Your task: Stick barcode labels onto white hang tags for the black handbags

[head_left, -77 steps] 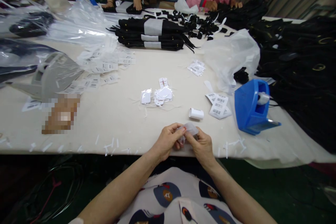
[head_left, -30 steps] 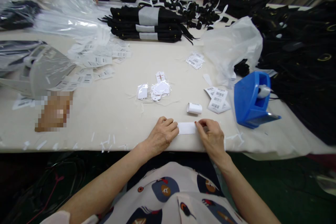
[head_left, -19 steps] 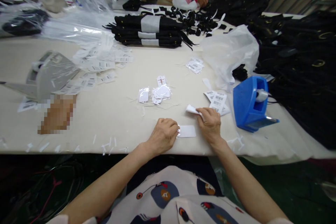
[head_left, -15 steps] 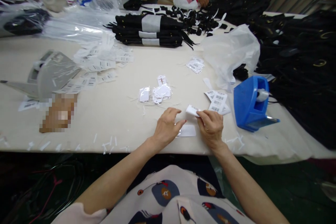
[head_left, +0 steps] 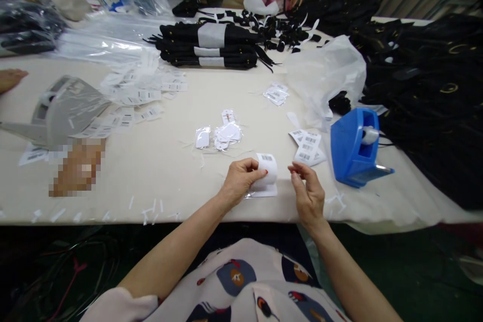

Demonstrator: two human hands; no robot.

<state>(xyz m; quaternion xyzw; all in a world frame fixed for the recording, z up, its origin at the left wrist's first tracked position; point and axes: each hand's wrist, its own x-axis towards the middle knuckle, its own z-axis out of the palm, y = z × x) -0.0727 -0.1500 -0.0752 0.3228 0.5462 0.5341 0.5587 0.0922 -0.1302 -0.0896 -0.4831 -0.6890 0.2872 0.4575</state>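
My left hand (head_left: pixel 241 179) pinches a curled white barcode label strip (head_left: pixel 267 170) between thumb and fingers. Under the strip, a flat white tag in a clear sleeve (head_left: pixel 266 192) lies near the table's front edge. To the right, my right hand (head_left: pixel 309 193) hovers with thumb and forefinger slightly apart, and nothing shows between them. Just beyond it lie more barcode label strips (head_left: pixel 307 147). White tags in clear sleeves (head_left: pixel 227 133) form a small pile ahead of my left hand, with a single sleeved tag (head_left: pixel 203 137) beside them.
A blue tape dispenser (head_left: pixel 354 148) stands right, a grey dispenser (head_left: pixel 68 108) left among barcode labels (head_left: pixel 139 95). Bundled black goods (head_left: pixel 211 45) lie at the back, heaped black items (head_left: pixel 426 105) at right. Two people work across the table; another hand (head_left: pixel 11 79) shows at far left.
The barcode label strip has passed from my right hand to my left, which now pinches it. My right hand has let go and sits apart. Another person's hand has appeared at far left.
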